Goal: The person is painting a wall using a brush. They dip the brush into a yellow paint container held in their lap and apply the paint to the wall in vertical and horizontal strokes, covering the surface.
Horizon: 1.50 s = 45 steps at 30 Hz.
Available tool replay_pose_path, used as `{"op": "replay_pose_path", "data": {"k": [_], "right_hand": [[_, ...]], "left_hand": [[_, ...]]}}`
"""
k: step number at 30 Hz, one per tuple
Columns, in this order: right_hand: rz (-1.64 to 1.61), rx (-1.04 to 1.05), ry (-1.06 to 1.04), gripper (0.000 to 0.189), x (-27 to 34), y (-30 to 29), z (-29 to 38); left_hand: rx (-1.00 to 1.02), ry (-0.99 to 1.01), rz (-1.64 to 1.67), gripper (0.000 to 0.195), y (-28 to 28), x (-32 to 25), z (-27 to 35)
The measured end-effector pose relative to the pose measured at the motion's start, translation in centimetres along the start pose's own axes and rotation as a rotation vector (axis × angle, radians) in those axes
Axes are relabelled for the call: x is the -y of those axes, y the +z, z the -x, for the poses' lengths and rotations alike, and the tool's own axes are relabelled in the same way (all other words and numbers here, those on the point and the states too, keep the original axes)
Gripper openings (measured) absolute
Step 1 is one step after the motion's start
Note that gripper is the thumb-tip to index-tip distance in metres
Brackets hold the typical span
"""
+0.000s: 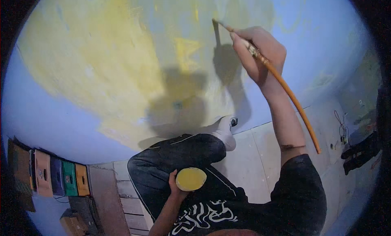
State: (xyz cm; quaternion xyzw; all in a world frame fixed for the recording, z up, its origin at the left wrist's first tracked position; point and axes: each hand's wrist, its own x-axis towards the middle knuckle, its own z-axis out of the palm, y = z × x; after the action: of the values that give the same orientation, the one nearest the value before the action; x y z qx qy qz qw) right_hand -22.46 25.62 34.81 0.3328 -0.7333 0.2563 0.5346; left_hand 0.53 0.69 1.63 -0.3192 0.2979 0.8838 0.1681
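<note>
My right hand (259, 51) grips a long paintbrush (291, 95) near its bristle end. Its tip meets or nearly meets a wall (122, 52) covered in patches of yellow paint over pale blue. The orange-brown handle runs back along my forearm, with dried paint on its front part. In my left hand (174, 184) is a round container of yellow paint (191, 179), held above my lap. Most of that hand's fingers are hidden beneath the container. My hand's shadow falls on the wall beside the brush tip.
Coloured bins (69, 178) stand in a row at the left, near a cardboard box (73, 222) and a brown mat (107, 199). A cable (342, 126) and a dark object (362, 150) lie on the floor (250, 156) at the right. My bent leg (180, 156) rests near the wall's base.
</note>
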Motion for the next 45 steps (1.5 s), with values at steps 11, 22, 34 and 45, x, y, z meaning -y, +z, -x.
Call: {"op": "replay_pose_path", "data": {"k": [11,22,34,45], "right_hand": [[-0.006,0.075,0.032,0.007,0.6,0.2,3.2],[0.104,-0.157,-0.177,0.009,-0.9,-0.4,-3.1],[0.095,0.041,-0.048,0.010,-0.7,-1.4,0.1],[0.011,0.090,0.109,0.010,-0.4,-1.0,2.9]], "left_hand": [[-0.042,0.038,-0.034,0.071,0.1,0.2,0.1],[-0.025,0.015,-0.061,0.069,0.3,0.0,0.3],[0.012,-0.003,-0.082,0.066,0.7,0.0,0.7],[0.067,-0.035,-0.051,0.068,0.1,0.0,0.5]]}}
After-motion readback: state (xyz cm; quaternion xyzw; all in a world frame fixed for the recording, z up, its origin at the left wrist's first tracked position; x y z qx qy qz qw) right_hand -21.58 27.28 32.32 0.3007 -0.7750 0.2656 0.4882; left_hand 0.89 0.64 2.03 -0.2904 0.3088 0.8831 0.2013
